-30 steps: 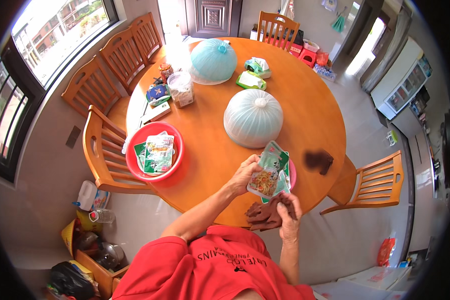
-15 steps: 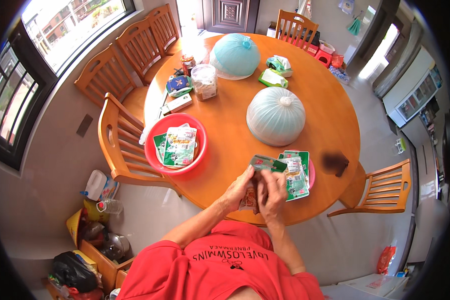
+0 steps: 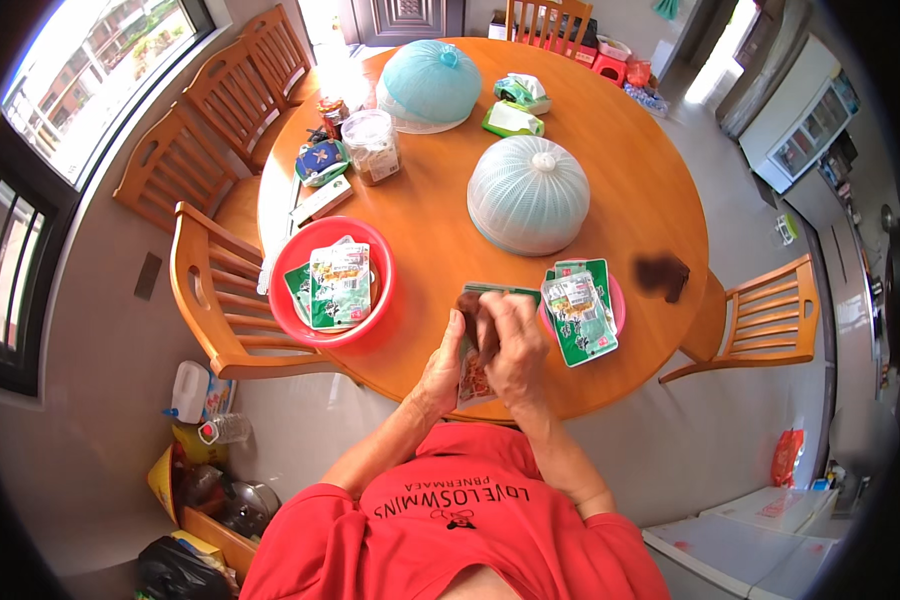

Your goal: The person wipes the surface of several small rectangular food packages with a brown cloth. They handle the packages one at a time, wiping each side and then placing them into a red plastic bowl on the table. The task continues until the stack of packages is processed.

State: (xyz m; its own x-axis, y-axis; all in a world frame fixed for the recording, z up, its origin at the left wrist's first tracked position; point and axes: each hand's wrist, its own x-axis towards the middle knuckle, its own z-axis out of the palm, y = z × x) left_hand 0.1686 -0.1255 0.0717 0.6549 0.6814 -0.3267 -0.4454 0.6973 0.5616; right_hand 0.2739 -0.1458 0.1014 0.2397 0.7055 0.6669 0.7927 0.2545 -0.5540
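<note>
Across the big round worktop (image 3: 430, 215), a blue mesh cover (image 3: 430, 85) sits at 11 o'clock, a paler one (image 3: 528, 195) near the middle. Red basin (image 3: 384, 300) with packets (image 3: 340, 285) at 8, pink bowl (image 3: 620, 305) with more at 4, pretty snug beside the right grip (image 3: 516, 352). At 6, left grip (image 3: 438, 378) pinches the food packet (image 3: 476, 388), right one's closed on brown cloth (image 3: 482, 335). Looks like wiping; next stroke calls for steady holding imo.

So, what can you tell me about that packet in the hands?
The packet looks thin, glossy and plastic, green along its far edge, reddish lower down. The left hand holds its left side; the right hand holds a brown cloth against it, hiding its middle. It is over the table's near side.
</note>
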